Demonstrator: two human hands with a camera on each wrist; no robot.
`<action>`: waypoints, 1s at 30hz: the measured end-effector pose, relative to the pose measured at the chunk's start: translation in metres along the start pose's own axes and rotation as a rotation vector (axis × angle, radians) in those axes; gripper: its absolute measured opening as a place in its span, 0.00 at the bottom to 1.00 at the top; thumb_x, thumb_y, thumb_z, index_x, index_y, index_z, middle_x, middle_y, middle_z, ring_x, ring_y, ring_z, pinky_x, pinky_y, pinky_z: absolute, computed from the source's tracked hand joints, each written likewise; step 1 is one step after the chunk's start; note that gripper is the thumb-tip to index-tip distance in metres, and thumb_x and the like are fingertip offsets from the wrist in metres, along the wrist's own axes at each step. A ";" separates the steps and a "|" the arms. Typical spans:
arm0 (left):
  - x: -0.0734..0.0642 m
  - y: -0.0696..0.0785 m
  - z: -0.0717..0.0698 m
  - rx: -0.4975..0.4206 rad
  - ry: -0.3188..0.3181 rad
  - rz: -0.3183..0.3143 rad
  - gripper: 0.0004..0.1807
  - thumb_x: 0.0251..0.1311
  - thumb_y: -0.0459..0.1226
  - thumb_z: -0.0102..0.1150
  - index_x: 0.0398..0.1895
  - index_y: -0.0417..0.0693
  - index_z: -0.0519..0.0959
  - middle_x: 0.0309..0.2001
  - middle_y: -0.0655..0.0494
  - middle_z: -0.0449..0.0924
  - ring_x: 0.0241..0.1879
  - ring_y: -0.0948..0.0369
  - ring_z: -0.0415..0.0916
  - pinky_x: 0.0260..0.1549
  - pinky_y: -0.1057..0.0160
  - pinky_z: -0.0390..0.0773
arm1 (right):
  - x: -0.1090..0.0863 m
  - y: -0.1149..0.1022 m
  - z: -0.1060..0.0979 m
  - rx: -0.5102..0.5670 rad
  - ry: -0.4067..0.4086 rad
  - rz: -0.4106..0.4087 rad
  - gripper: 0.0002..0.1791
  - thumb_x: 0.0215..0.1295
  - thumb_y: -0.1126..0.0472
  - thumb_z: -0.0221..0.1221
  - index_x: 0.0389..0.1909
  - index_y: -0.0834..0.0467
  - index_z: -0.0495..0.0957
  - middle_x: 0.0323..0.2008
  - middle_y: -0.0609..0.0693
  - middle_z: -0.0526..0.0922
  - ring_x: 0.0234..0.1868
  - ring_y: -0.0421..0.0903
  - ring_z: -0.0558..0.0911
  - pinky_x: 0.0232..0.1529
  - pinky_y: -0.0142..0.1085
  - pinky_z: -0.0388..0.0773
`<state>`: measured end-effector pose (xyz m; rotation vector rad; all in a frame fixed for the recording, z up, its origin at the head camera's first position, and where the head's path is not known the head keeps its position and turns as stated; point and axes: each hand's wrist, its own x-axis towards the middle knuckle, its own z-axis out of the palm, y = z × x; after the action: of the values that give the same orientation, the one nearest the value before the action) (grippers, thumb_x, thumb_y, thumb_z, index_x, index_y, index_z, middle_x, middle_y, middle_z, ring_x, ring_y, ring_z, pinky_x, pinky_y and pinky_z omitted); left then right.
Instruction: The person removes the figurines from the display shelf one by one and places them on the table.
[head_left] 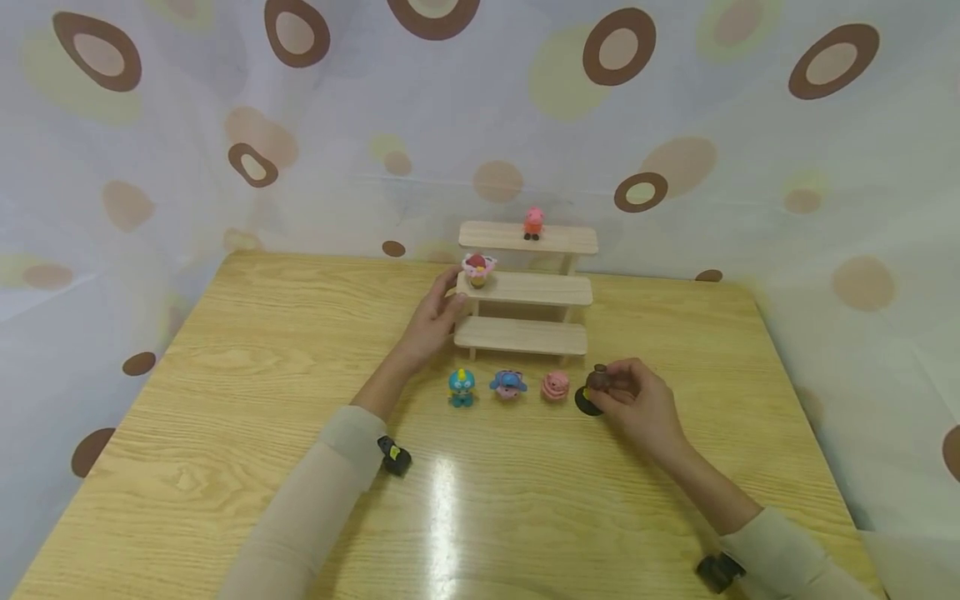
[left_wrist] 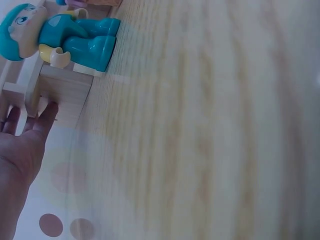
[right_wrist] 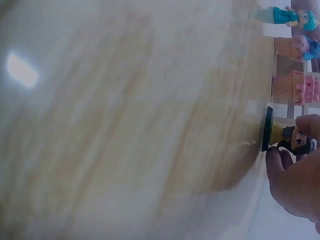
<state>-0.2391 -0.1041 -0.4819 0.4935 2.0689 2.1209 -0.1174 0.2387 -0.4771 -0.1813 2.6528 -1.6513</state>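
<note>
Spotted fabric [head_left: 442, 108] is noted behind a wood-grain table [head_left: 540, 500]. Before the right end of a three-tier wooden stand [head_left: 536, 289], a dark-haired figurine [right_wrist: 288, 133] is pinched by the right hand [head_left: 643, 404], its head partly covered; base contact cannot be determined. The stand's left end is gripped by the left hand [head_left: 432, 321], some fingertips hidden. A pink-topped cone figure [right_wrist: 302, 87] is cut off in the right wrist view.

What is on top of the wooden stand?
On the stand, two toys show: a pink figure on the top step and a pink-topped toy near the left end of the middle step, beside the left hand. The surface directly beneath each is covered.
</note>
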 end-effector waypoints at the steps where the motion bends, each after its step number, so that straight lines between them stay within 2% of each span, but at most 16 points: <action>1: 0.000 0.000 -0.001 0.002 0.000 0.001 0.29 0.85 0.41 0.43 0.84 0.54 0.54 0.77 0.47 0.59 0.76 0.48 0.66 0.63 0.46 0.82 | 0.000 0.000 0.000 0.002 0.010 -0.017 0.23 0.66 0.69 0.72 0.56 0.71 0.73 0.54 0.65 0.82 0.56 0.56 0.84 0.53 0.24 0.83; 6: 0.000 0.003 -0.003 0.005 0.002 0.006 0.29 0.86 0.40 0.43 0.84 0.52 0.54 0.77 0.46 0.59 0.76 0.47 0.66 0.63 0.47 0.81 | 0.008 -0.013 0.001 0.061 0.121 -0.153 0.26 0.62 0.73 0.73 0.57 0.69 0.73 0.53 0.62 0.81 0.54 0.46 0.83 0.59 0.28 0.82; 10: 0.000 0.001 -0.004 -0.005 -0.001 0.011 0.29 0.85 0.39 0.43 0.84 0.52 0.54 0.77 0.45 0.60 0.75 0.46 0.67 0.62 0.48 0.83 | 0.022 -0.039 0.005 0.104 0.224 -0.276 0.25 0.60 0.74 0.73 0.56 0.69 0.75 0.52 0.60 0.81 0.55 0.42 0.83 0.62 0.33 0.81; 13: 0.001 -0.001 -0.003 -0.008 -0.006 0.013 0.29 0.85 0.40 0.43 0.84 0.52 0.54 0.77 0.46 0.60 0.75 0.46 0.66 0.61 0.48 0.83 | 0.035 -0.058 0.010 0.131 0.247 -0.317 0.23 0.60 0.74 0.73 0.55 0.70 0.77 0.52 0.60 0.82 0.54 0.41 0.83 0.63 0.34 0.81; 15: 0.000 -0.002 -0.003 -0.004 -0.006 0.013 0.29 0.85 0.40 0.43 0.84 0.52 0.54 0.78 0.45 0.59 0.76 0.46 0.65 0.62 0.48 0.83 | 0.045 -0.069 0.016 0.164 0.229 -0.324 0.23 0.61 0.73 0.73 0.55 0.71 0.77 0.52 0.61 0.81 0.55 0.43 0.83 0.64 0.36 0.81; 22: 0.000 -0.003 -0.001 -0.015 -0.007 0.034 0.28 0.86 0.39 0.42 0.84 0.51 0.54 0.80 0.44 0.56 0.76 0.43 0.64 0.62 0.45 0.82 | 0.084 -0.087 0.040 0.212 0.112 -0.300 0.27 0.63 0.72 0.73 0.59 0.74 0.74 0.58 0.68 0.78 0.63 0.62 0.79 0.67 0.42 0.79; 25: 0.001 -0.003 0.000 -0.019 -0.018 0.031 0.28 0.86 0.39 0.42 0.84 0.52 0.54 0.80 0.44 0.56 0.76 0.43 0.64 0.62 0.46 0.82 | 0.095 -0.092 0.052 0.219 0.081 -0.276 0.29 0.62 0.71 0.74 0.61 0.73 0.73 0.60 0.69 0.77 0.65 0.63 0.78 0.68 0.41 0.79; 30: 0.000 -0.001 -0.001 -0.025 -0.013 0.019 0.28 0.86 0.39 0.41 0.83 0.54 0.55 0.80 0.46 0.56 0.77 0.46 0.64 0.62 0.48 0.83 | 0.107 -0.107 0.074 0.207 0.041 -0.245 0.32 0.62 0.66 0.76 0.64 0.68 0.74 0.62 0.62 0.77 0.68 0.60 0.78 0.69 0.40 0.78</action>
<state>-0.2391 -0.1050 -0.4833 0.5246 2.0364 2.1455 -0.2090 0.1150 -0.4088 -0.4908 2.5506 -2.0059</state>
